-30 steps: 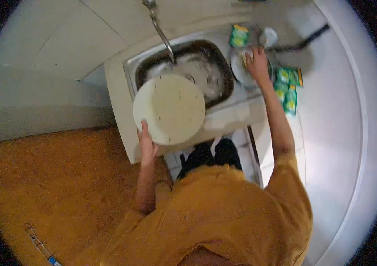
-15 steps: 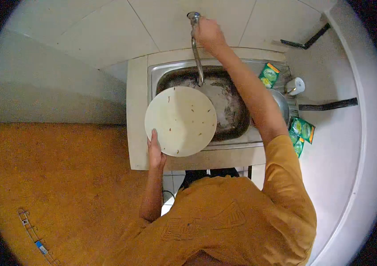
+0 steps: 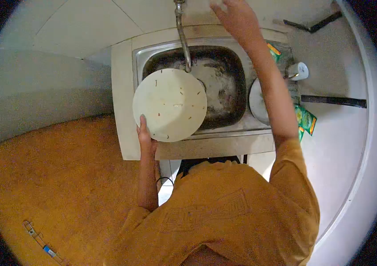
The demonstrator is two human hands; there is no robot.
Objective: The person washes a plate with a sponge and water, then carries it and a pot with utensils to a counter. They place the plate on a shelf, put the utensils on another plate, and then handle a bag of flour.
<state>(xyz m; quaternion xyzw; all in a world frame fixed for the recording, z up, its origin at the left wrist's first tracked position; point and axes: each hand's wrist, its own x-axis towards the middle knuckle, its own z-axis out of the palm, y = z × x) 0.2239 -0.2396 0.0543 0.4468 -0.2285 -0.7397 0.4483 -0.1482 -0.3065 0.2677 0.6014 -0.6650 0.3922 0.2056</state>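
Note:
My left hand grips the lower left rim of a large pale round plate, thumb on top and the other fingers beneath. Dark and reddish food bits dot the plate, which covers the left part of the metal sink. Just above its upper edge ends the spout of the tap. My right hand hangs in the air to the right of the tap, apart from it, its fingers loosely stretched with nothing seen in them. The tap's top lies at the frame's edge.
Right of the sink, partly behind my right forearm, lies a round metal item. A white mug lies beyond it, with green packets nearby. A wire rack-like strip is at the lower left on the brown surface.
My right hand has let go of the tap's handle and moved away to the right. The view has shifted, while my left hand still holds the plate over the sink.

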